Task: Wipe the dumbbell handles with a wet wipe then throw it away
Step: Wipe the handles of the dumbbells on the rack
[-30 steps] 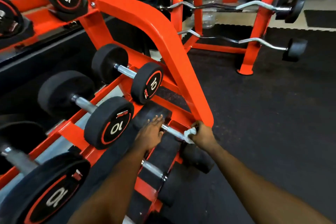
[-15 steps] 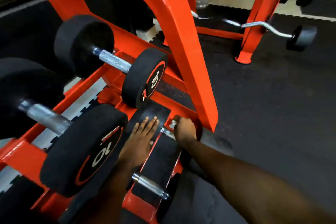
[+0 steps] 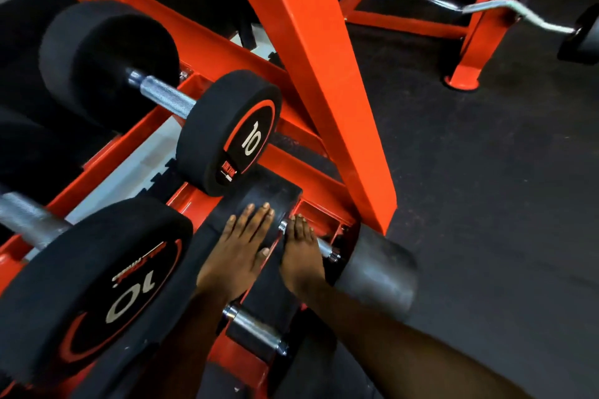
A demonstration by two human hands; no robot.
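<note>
A black dumbbell lies on the lowest shelf of the orange rack (image 3: 327, 81). Its steel handle (image 3: 325, 248) shows just right of my right hand (image 3: 301, 253), which is curled over the handle near the left head. The wet wipe is hidden under that hand. My left hand (image 3: 243, 246) lies flat, fingers spread, on the dumbbell's black left head (image 3: 259, 194). The right head (image 3: 377, 275) sticks out past the rack's upright. A second low dumbbell's handle (image 3: 256, 330) sits nearer to me, between my forearms.
Two 10 kg dumbbells (image 3: 233, 136) (image 3: 97, 295) rest on the tier above, close over my left arm. A second orange stand (image 3: 479, 19) with curl bars (image 3: 505, 6) is at the back right. Black rubber flooring (image 3: 486, 204) spreads to the right.
My head has come lower and closer to the bottom shelf. My right hand slid left along the handle, from its right end to the left head; the white wipe no longer shows. The left hand stayed put.
</note>
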